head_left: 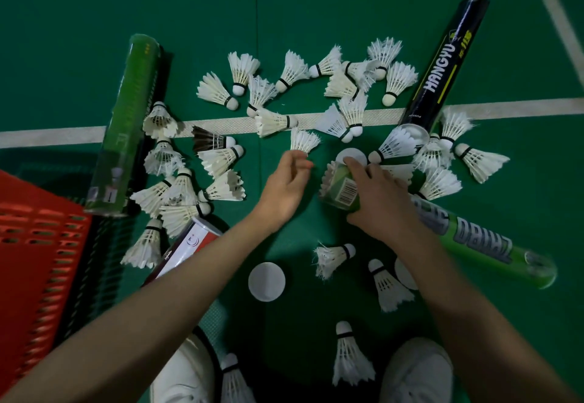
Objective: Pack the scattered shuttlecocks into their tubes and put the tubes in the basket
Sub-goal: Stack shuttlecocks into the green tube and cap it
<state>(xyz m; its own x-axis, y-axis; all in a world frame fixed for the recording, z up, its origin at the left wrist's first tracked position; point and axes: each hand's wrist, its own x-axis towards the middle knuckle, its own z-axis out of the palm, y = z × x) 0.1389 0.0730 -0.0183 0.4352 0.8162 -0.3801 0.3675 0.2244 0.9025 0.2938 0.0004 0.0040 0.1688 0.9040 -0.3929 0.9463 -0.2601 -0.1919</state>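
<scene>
While the right hand (pixel 379 194) grips a green tube (pixel 338 186) on the floor, the left hand (pixel 284 188) pinches a shuttlecock (pixel 304 141) between its fingers (pixel 294 158), beside the white line (pixel 63 134).

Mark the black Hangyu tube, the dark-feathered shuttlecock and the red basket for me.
black Hangyu tube (pixel 441 68): head view, mid-body on the lettering.
dark-feathered shuttlecock (pixel 207 141): head view, on its feathers.
red basket (pixel 38 244): head view, on its slotted wall.
</scene>
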